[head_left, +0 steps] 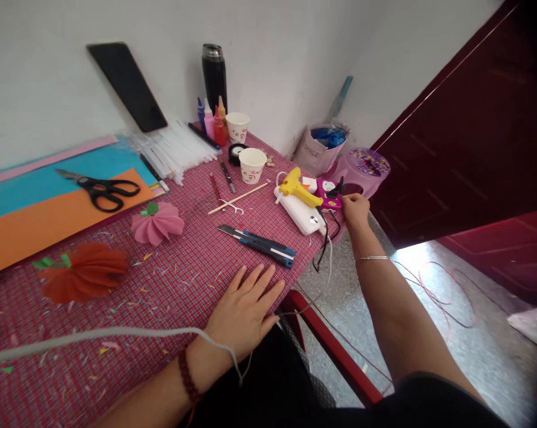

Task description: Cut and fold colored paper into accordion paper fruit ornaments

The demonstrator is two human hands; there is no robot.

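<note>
My left hand [245,306] lies flat and open on the red checked tablecloth [183,279] near the table's front edge, just below two blue utility knives [259,242]. My right hand [355,209] reaches to the table's right corner, fingers pinched at a black plug on a pink power strip [328,195]. A yellow glue gun [297,188] rests on a white power strip [300,214] just left of that hand. What the right fingers grip is partly hidden.
Two paper cups [252,164], paint bottles [214,122], a black flask [214,74], clear glue sticks [179,148], black scissors [101,189] on coloured paper sheets, pink [157,223] and red [85,272] paper flowers. A purple stool [366,167] and cables lie on the floor at right.
</note>
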